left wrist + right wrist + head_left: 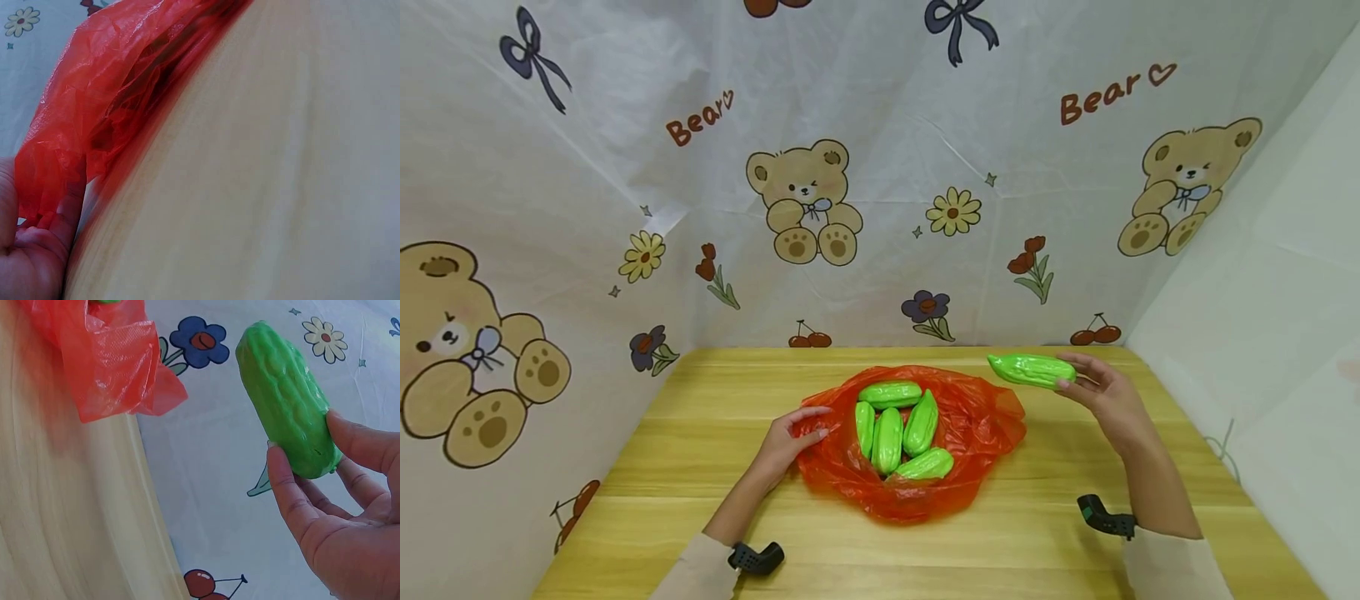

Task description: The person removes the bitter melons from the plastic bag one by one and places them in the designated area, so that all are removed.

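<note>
A red plastic bag (pixel 992 421) lies spread on the wooden table, its mouth facing up. Several glossy green bitter melons (pixel 887 442) lie inside it. My left hand (pixel 786 442) pinches the bag's left rim between thumb and fingers; in the left wrist view the film (pixel 47 169) runs between them. To the right of the bag and above the table, my right hand (pixel 1105 396) holds another bitter melon (pixel 1030 371) by one end, its pointed tip toward the left. The right wrist view shows this melon's bumpy, ridged skin (pixel 284 400), with thumb and fingertips on its lower end.
The wooden table (pixel 1037 542) reaches back to a white cloth (pixel 895 250) printed with bears and flowers. A white wall (pixel 1285 292) stands at the right, with a thin pale cord (pixel 1225 450) by the table's right edge.
</note>
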`<state>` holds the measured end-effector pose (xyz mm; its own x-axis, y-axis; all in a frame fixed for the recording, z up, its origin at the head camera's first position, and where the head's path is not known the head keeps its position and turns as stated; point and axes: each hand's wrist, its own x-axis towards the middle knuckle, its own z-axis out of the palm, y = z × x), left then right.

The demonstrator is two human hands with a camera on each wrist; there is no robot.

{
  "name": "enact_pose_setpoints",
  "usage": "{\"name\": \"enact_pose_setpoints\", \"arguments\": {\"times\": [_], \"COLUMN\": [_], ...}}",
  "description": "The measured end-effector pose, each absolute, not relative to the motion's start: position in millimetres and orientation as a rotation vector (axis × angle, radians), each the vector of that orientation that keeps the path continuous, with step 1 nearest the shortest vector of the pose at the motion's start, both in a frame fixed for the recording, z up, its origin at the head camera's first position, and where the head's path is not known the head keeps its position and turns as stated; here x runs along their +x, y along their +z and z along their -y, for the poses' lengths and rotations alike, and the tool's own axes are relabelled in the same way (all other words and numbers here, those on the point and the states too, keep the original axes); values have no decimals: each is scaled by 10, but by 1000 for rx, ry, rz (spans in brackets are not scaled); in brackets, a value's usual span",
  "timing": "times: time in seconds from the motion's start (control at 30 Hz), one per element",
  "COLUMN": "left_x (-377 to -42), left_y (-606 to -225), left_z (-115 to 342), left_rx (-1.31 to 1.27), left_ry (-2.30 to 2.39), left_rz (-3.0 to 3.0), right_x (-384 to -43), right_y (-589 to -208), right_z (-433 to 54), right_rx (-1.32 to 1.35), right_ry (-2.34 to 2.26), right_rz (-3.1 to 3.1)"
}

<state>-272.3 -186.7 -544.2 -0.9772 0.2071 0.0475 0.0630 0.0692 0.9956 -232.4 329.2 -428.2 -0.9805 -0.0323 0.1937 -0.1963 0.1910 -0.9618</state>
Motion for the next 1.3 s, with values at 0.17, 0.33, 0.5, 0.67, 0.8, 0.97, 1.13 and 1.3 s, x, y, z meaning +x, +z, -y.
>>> {"name": "enact_pose_setpoints", "arguments": {"times": [0.17, 0.33, 0.5, 0.67, 0.8, 0.97, 1.13, 1.3], "left_x": [-2713, -2717, -2730, -2733, -2730, -2724, -2730, -2733], "left_y": [-5432, -5413, -5416, -5410, -5415, -5425, -5437, -5445], "left_z": [1864, 1863, 1864, 1869, 1876, 1872, 1867, 1865], "left_rx": [289, 299, 298, 290, 284, 284, 302, 294], "left_ry": [2047, 2047, 2057, 2062, 2066, 2074, 2063, 2054], "left_rz": [-2226, -2222, -2212, -2203, -2194, -2187, -2210, -2220], "right_x": [-2334, -2356, -2360, -2374, -2388, -2391, -2386, -2388], "right_y": [-4340, -4384, -4403, -4441, -4487, -4568, -4657, -4706], "right_z": [-3353, -3406, -3465, -3525, -3575, -3646, -3717, -3767], "right_rx": [238, 235, 207, 198, 192, 187, 161, 110], "right_ry": [1946, 1980, 1969, 2016, 2063, 2060, 2066, 2055], "right_rz": [2263, 2238, 2247, 2190, 2129, 2123, 2124, 2158]}}
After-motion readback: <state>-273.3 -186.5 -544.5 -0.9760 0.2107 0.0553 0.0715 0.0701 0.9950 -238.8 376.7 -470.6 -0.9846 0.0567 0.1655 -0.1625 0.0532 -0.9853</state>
